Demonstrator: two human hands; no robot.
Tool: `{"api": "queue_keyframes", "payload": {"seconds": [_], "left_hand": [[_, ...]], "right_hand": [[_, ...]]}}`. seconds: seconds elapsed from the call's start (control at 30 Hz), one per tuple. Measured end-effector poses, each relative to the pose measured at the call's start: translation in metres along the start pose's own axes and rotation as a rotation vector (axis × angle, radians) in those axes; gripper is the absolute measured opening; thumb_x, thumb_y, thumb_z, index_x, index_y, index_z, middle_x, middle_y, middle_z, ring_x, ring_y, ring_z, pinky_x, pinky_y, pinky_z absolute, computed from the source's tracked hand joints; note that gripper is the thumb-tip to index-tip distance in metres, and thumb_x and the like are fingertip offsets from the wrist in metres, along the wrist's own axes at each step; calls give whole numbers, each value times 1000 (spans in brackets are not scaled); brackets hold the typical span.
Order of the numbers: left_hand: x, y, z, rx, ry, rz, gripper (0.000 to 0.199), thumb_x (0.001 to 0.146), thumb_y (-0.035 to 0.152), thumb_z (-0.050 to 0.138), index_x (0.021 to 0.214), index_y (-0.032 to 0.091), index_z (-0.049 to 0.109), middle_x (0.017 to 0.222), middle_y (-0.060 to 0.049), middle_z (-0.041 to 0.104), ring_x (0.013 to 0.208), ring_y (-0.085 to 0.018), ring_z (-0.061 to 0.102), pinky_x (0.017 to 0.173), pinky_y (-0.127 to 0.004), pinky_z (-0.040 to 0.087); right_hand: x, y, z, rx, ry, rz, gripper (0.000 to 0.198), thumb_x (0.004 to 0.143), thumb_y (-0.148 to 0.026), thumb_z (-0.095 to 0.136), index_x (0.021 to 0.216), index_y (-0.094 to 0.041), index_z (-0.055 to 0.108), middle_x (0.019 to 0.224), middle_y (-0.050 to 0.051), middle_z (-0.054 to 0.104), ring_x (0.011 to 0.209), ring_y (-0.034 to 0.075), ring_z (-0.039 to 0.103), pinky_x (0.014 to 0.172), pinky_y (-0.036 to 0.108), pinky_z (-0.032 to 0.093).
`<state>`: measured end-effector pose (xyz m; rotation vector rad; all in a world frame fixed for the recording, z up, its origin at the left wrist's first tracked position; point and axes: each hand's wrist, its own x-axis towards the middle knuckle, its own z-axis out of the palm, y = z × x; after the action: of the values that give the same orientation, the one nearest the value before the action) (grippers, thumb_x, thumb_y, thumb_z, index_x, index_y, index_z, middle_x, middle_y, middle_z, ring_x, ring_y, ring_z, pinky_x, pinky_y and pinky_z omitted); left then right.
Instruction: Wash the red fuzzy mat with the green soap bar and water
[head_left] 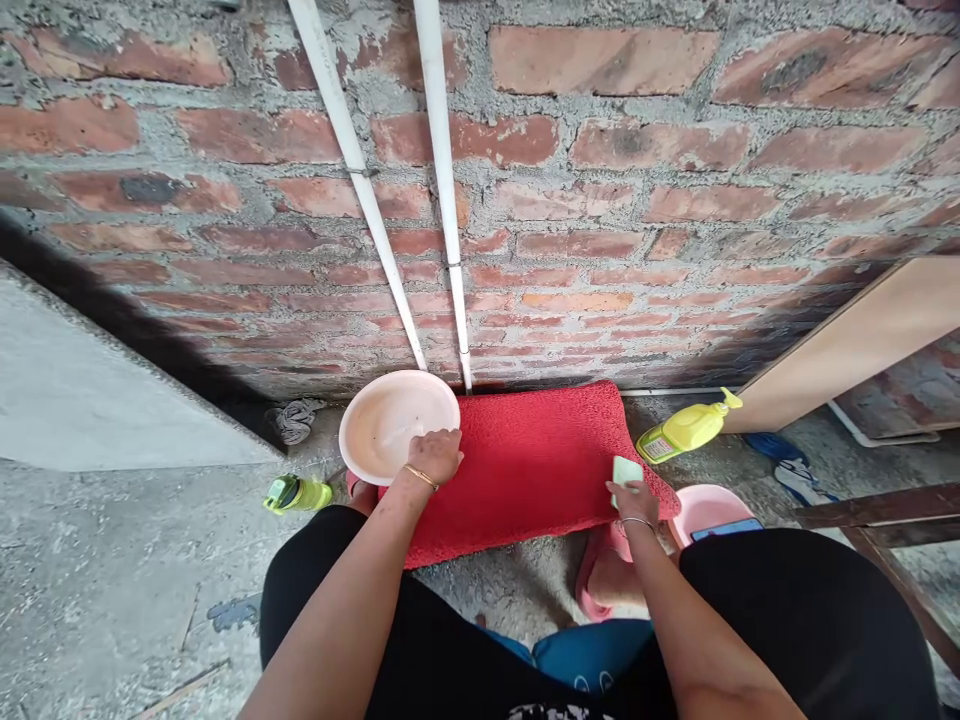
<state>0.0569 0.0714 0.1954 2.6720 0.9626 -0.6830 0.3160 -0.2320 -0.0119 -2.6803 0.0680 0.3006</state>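
A pale pink basin (367,425) stands at the left end of a red textured mat (532,450), close to the wall. My left hand (437,457) is closed over the basin's near right rim; its fingertips are partly hidden. Toward the mat's right end, my right hand (637,498) grips a pale green rectangular block (626,472), which could be soap or a sponge. The block is on or just above the mat; I cannot tell which.
A yellow pump bottle (686,430) stands right of the mat, and a pink tub (705,505) with a phone (726,529) on it is nearer. A green bottle (298,494) is on the left floor. White pipes (450,220) run down the brick wall (600,200).
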Motion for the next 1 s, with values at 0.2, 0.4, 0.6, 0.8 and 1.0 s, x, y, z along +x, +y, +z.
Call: {"api": "queue_keyframes", "payload": {"seconds": [0.2, 0.4, 0.6, 0.8, 1.0], "left_hand": [[-3, -15, -19, -36, -24, -34, 42, 92, 34, 44, 130, 19, 51, 133, -14, 58, 120, -28, 56, 97, -44, 43], [2, -28, -20, -42, -27, -68, 40, 91, 34, 44, 129, 22, 52, 134, -12, 58, 121, -27, 55, 96, -43, 45], [1, -27, -20, -35, -29, -54, 41, 90, 34, 44, 129, 23, 53, 134, -11, 58, 121, -27, 56, 96, -43, 45], [0, -27, -23, -41, -11, -32, 42, 90, 34, 45, 130, 22, 52, 134, -12, 59, 120, -26, 57, 96, -43, 45], [-3, -25, -27, -52, -4, -12, 43, 91, 34, 43, 131, 21, 52, 135, -13, 58, 119, -28, 58, 95, -44, 45]], "right_hand": [[-26, -16, 21, 137, -32, -100, 44, 65, -46, 70, 95, -15, 64, 94, 14, 62, 83, 29, 61, 72, 40, 47], [-138, -86, 82, 76, -423, -708, 32, 65, -35, 73, 93, -22, 66, 104, 4, 56, 89, 20, 57, 83, 33, 46], [-163, -90, 73, -236, -515, -971, 35, 68, -29, 74, 101, -25, 66, 109, 6, 57, 99, 23, 54, 90, 35, 41], [-75, -29, 28, -122, -254, -547, 34, 67, -39, 73, 97, -24, 67, 103, 3, 58, 88, 20, 58, 84, 31, 45], [-20, 15, -15, -127, -15, -26, 46, 71, -52, 66, 98, -16, 65, 100, 17, 60, 85, 31, 62, 72, 42, 47]]}}
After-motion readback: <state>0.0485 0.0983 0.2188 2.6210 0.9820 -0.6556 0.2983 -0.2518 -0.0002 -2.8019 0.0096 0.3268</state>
